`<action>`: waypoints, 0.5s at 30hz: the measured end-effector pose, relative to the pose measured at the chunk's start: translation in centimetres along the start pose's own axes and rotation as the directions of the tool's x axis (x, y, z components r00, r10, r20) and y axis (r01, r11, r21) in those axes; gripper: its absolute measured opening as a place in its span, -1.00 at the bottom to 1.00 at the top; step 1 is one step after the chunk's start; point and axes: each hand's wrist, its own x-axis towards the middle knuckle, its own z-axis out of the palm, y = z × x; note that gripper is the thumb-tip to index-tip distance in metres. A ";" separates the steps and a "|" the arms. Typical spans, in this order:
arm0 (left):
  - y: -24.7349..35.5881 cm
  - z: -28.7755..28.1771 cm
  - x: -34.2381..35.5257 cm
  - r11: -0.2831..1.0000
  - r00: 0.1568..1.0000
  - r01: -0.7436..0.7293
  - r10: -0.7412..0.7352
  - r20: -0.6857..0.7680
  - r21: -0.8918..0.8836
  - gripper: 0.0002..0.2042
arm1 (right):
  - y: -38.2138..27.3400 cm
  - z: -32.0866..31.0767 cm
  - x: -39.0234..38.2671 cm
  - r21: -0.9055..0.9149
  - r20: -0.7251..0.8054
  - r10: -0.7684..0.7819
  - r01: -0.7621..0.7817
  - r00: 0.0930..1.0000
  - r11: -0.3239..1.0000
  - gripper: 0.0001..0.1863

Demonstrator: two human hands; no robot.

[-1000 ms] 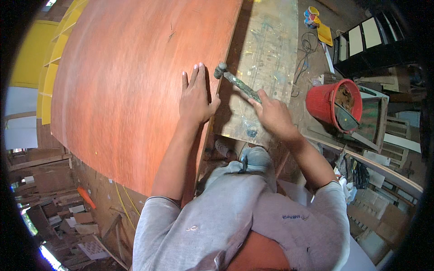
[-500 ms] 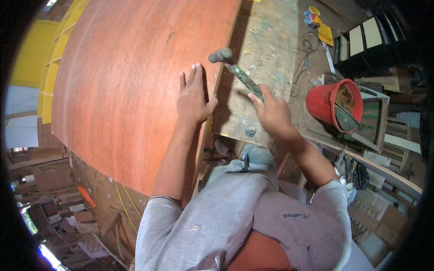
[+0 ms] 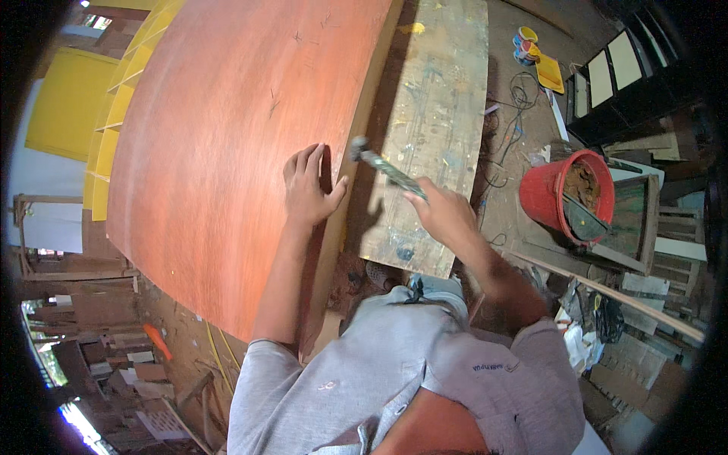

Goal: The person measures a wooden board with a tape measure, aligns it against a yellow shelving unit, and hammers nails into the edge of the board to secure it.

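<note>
Head view: your right hand (image 3: 446, 214) is closed around the handle of a hammer (image 3: 385, 167), whose head sits just beside the right edge of the reddish plywood sheet (image 3: 227, 136). Your left hand (image 3: 309, 191) lies flat, fingers spread, on that edge. A worn plank (image 3: 440, 106) runs alongside; a red bucket (image 3: 547, 199) stands well apart.

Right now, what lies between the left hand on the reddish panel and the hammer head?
In the head view, only the panel's right edge separates the left hand from the hammer head; the thumb nearly reaches it. The right hand grips the handle.
</note>
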 end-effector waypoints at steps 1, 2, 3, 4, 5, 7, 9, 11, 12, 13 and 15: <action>0.0 1.0 2.1 1.000 1.000 0.002 -0.002 0.002 0.008 -0.31 | 1.4 0.4 -0.3 0.123 -0.022 0.142 -0.138 0.990 0.983 -0.50; -0.4 2.3 4.6 0.997 1.000 -0.020 0.022 0.013 -0.080 -0.37 | 2.9 1.1 -0.8 0.128 -0.012 0.137 -0.134 0.990 0.983 -0.50; -0.8 3.3 7.2 0.985 0.999 -0.040 0.044 0.022 -0.166 -0.43 | 4.7 1.8 -1.2 0.243 -0.134 0.170 -0.134 0.976 0.961 -0.51; -0.9 4.4 9.8 0.988 0.999 -0.030 0.034 0.025 -0.149 -0.50 | 6.7 2.4 -1.3 0.354 -0.250 0.220 -0.123 0.943 0.927 -0.51; -1.3 5.1 12.2 0.992 1.000 -0.011 0.014 0.022 -0.122 -0.54 | 8.2 2.6 -1.3 0.358 -0.237 0.206 -0.111 0.949 0.927 -0.51; -4.2 6.9 17.0 0.993 0.994 -0.102 0.104 0.039 -0.058 -0.57 | 11.2 2.6 -1.4 0.419 -0.231 0.248 -0.134 0.941 0.898 -0.57; -5.2 6.6 22.4 0.964 0.943 -0.242 0.207 0.261 0.107 -0.61 | 14.9 2.5 -1.5 0.451 -0.243 0.247 -0.116 0.938 0.885 -0.60; -5.1 6.9 23.9 0.990 0.948 -0.127 0.102 0.303 0.066 -0.67 | 15.5 1.2 -1.4 0.436 -0.184 0.298 -0.194 0.937 0.879 -0.62; -5.0 7.0 23.8 0.999 0.945 -0.022 0.011 0.327 0.029 -0.71 | 16.1 1.1 -1.2 0.467 -0.164 0.292 -0.187 0.942 0.864 -0.63; -4.5 7.4 22.8 0.999 0.943 -0.006 -0.007 0.334 0.039 -0.71 | 16.2 1.1 -1.5 0.468 -0.147 0.285 -0.187 0.947 0.864 -0.63; -3.8 7.7 21.7 0.951 0.984 -0.117 0.071 0.165 0.288 -0.76 | 15.7 1.0 -1.2 0.472 -0.140 0.294 -0.198 0.945 0.859 -0.65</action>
